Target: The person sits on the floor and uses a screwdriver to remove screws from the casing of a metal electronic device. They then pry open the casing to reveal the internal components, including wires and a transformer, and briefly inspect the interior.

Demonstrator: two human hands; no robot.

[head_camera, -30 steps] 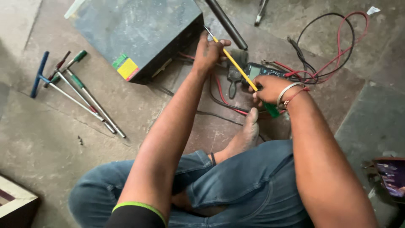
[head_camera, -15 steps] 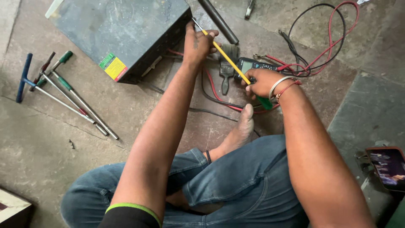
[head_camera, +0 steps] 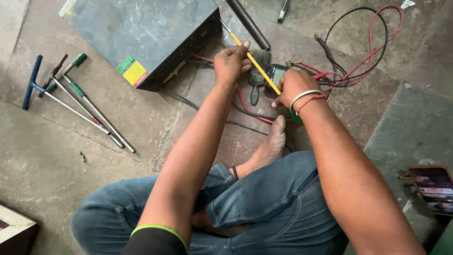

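Sitting on the stone floor, bare foot (head_camera: 271, 144) stretched forward between both arms.

Holding a long screwdriver (head_camera: 257, 66), yellow shaft, green handle, slantwise across the work. Right hand (head_camera: 292, 87) wrapping closed around the green handle end, with a metal bangle (head_camera: 304, 94) and red thread at the wrist. Left hand (head_camera: 231, 63) curling, fingers pinching the yellow shaft partway up and steadying it.

Pointing the bare metal tip up and left, close to the upper right corner of the grey metal box (head_camera: 141, 33); cannot tell whether touching it.

Lying just under the shaft: a dark handheld meter (head_camera: 276, 74), partly covered by the right hand. Trailing from that area, red and black leads (head_camera: 368, 52), looping away to the right. Resting beyond the left hand, a dark rod (head_camera: 247, 23).

Lying well apart on the left, untouched: several T-handle drivers (head_camera: 71, 101). Sitting at the far right edge, a phone (head_camera: 434, 186).

Judging the step in hand: guiding the tip toward the box's side with a two-handed grip, aiming rather than turning.

Judging the next move: calling for a firm pinch on the shaft, slow advance from the handle hand, and keeping shaft and tip off the leads crowding beneath.
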